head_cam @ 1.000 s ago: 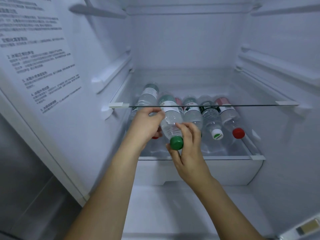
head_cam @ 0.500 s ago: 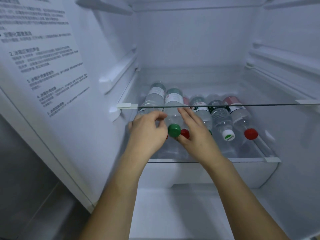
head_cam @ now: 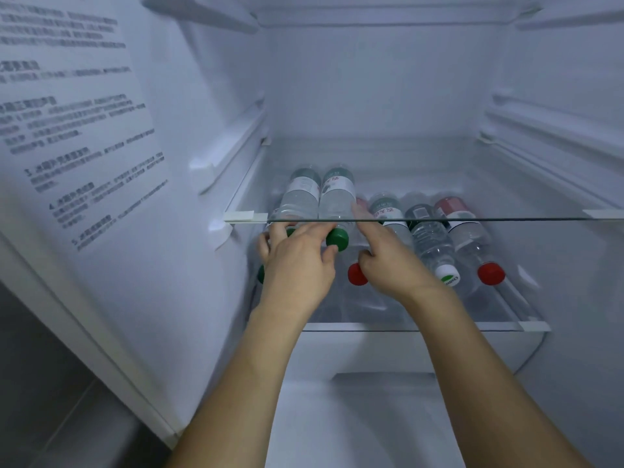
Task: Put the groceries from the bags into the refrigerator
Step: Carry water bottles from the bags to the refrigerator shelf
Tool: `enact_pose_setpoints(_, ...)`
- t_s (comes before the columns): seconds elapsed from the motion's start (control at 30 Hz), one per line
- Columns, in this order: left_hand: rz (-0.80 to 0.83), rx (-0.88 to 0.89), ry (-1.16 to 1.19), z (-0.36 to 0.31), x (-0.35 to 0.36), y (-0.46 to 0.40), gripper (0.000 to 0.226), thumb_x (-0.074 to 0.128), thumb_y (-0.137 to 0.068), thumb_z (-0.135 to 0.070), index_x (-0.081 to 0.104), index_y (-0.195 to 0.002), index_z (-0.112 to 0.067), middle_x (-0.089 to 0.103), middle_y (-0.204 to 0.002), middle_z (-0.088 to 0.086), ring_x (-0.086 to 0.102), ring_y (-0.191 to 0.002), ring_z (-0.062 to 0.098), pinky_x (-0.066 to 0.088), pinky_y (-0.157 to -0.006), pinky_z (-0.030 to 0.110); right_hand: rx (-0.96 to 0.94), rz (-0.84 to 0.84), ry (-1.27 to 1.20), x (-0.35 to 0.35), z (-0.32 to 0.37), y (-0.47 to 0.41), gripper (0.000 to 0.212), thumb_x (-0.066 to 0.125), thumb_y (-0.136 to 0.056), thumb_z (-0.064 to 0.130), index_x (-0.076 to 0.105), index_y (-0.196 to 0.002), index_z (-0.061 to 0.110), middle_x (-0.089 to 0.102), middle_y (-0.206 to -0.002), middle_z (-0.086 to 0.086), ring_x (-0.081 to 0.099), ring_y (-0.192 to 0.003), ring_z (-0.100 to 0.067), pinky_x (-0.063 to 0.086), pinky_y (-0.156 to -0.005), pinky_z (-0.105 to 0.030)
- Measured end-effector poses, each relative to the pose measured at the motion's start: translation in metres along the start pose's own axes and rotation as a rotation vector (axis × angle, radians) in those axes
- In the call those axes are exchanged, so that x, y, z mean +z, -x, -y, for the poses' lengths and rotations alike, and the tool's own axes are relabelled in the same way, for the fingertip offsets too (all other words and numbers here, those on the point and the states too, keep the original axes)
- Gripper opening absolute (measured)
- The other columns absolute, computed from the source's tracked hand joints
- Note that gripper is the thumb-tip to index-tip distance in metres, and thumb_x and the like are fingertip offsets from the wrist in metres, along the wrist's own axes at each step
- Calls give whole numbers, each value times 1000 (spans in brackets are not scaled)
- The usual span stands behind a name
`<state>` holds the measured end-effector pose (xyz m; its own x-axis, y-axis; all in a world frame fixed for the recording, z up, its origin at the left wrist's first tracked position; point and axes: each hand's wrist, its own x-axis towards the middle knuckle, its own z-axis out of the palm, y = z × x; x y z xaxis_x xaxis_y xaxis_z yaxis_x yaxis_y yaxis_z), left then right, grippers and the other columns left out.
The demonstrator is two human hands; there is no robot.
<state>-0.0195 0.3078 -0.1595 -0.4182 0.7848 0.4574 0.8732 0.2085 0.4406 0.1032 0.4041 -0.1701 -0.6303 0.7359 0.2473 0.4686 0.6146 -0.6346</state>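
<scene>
My left hand [head_cam: 297, 265] lies with loose fingers against the green-capped water bottle [head_cam: 336, 211], steadying it on the row beneath so it cannot roll. My right hand [head_cam: 388, 261], holding nothing, touches its other flank with 1 straight finger. Beyond that hand lie 2 more bottles, white-capped [head_cam: 434, 244] and red-capped [head_cam: 472, 244], on the same glass shelf [head_cam: 533, 326].

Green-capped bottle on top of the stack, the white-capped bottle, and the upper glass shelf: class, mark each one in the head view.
green-capped bottle [head_cam: 337, 238], head view, on its green cap.
white-capped bottle [head_cam: 446, 274], head view, on its white cap.
upper glass shelf [head_cam: 506, 218], head view, on its front edge.
</scene>
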Motion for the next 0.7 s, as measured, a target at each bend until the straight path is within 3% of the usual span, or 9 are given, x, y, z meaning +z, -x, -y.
enact_pose_setpoints(0.13, -98, 30, 148, 6, 9, -2, 26, 64, -91, -22, 70, -115, -29, 70, -110, -11, 36, -122, 27, 35, -107, 42, 3, -1, -43, -2, 5, 0, 93, 35, -80, -11, 13, -153, 42, 6, -164, 7, 4, -149, -4, 9, -123, -39)
enact_pose_setpoints(0.3, -120, 50, 202, 9, 13, -3, 30, 64, -92, -19, 70, -120, -28, 70, -115, -12, 34, -123, 24, 32, -107, 28, 6, -2, -11, -1, 8, 0, 95, 36, -78, -9, 11, -153, 43, 6, -164, 6, 5, -150, -6, 11, -123, -40)
enact_pose_setpoints(0.5, -102, 55, 193, 11, 14, -4, 33, 65, -92, -23, 67, -125, -27, 67, -125, -11, 33, -126, 25, 30, -110, 28, 10, 22, -7, 0, 12, 4, 87, 42, -82, -6, 13, -156, 30, 11, -164, 1, 13, -150, -18, 16, -120, -29)
enact_pose_setpoints(0.7, -71, 69, 165, 10, 6, -3, 39, 66, -91, -20, 64, -129, -24, 62, -131, -8, 33, -127, 26, 32, -111, 34, 85, 96, 99, -8, 13, 17, 78, 44, -88, 17, 7, -156, 26, 10, -164, 3, 16, -148, -24, 20, -120, -43)
